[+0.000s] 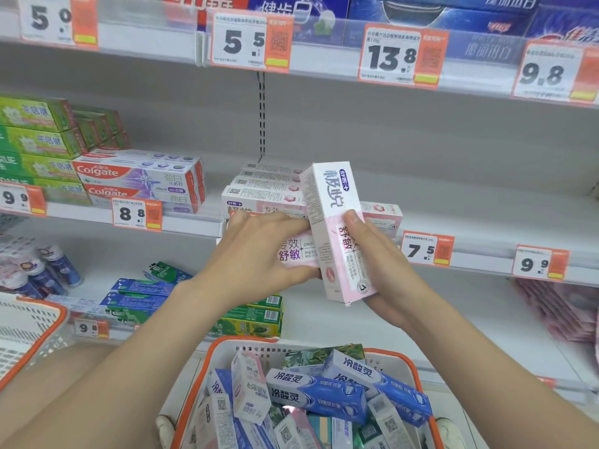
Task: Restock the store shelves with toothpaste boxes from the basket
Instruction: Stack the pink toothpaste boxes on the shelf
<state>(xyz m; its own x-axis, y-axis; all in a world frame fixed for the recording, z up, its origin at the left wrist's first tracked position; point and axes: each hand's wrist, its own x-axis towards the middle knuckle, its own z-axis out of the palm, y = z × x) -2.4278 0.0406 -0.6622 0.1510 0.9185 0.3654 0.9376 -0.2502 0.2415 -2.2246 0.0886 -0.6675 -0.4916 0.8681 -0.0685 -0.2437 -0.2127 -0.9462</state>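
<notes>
My right hand (pixel 379 270) grips a white and pink toothpaste box (pixel 334 222) held upright in front of the middle shelf (pixel 470 202). My left hand (pixel 259 251) holds a second pink and white box (pixel 296 251) lying sideways, just left of the upright one. Behind both hands a stack of the same pink boxes (pixel 265 189) sits on the shelf. Below, an orange-rimmed white basket (pixel 233 348) holds several toothpaste boxes, mostly blue ones (pixel 317 390) and a pink one (pixel 251 384).
Colgate boxes (pixel 136 179) and green boxes (pixel 35 140) fill the shelf's left part. Its right part is bare. Price tags line the shelf edges, one reading 7.5 (pixel 424 251). A second basket (pixel 29 332) stands at the left. Blue and green boxes (pixel 252 315) lie on the lower shelf.
</notes>
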